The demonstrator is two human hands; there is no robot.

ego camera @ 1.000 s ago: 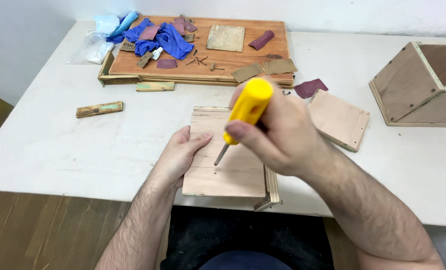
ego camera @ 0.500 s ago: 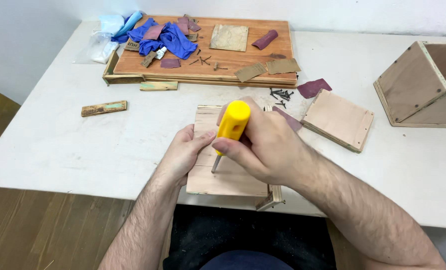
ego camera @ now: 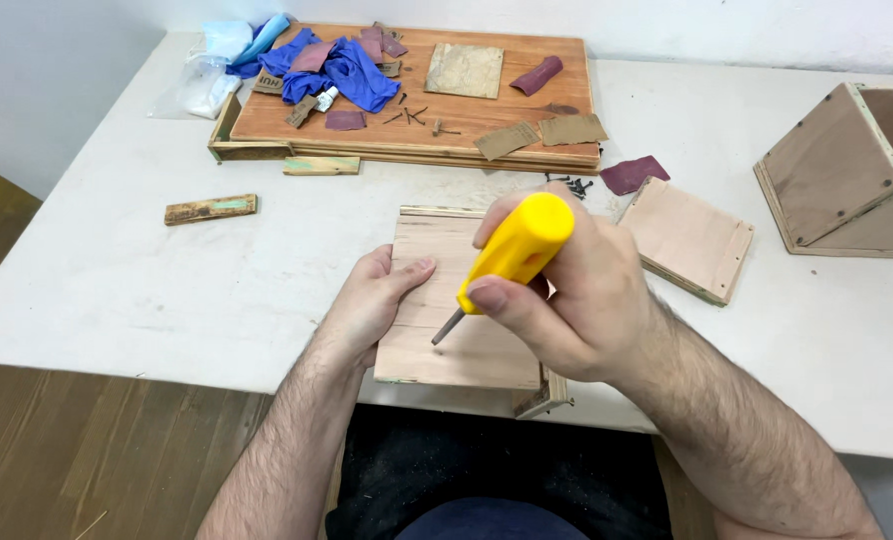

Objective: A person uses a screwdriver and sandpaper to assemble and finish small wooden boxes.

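Note:
A light plywood panel [ego camera: 437, 330] lies flat at the near edge of the white table [ego camera: 107, 280]. My left hand [ego camera: 372, 300] rests on the panel's left edge, fingers curled over it. In my right hand [ego camera: 577, 295] is a yellow-handled screwdriver [ego camera: 515, 250], gripped by the handle and tilted so that its metal tip points down at the middle of the panel. A strip of wood [ego camera: 542, 400] juts out under the panel's near right corner.
A wooden tray [ego camera: 407, 140] at the back holds blue cloth [ego camera: 342, 65], sandpaper pieces and nails. A second plywood square [ego camera: 692, 240] and a half-built wooden box [ego camera: 847, 175] stand to the right. Small wood blocks [ego camera: 210, 208] and loose screws [ego camera: 570, 184] lie nearby.
My right hand has lowered and tilted the screwdriver, bringing its tip to the panel's middle. My left hand has stayed on the panel's left edge.

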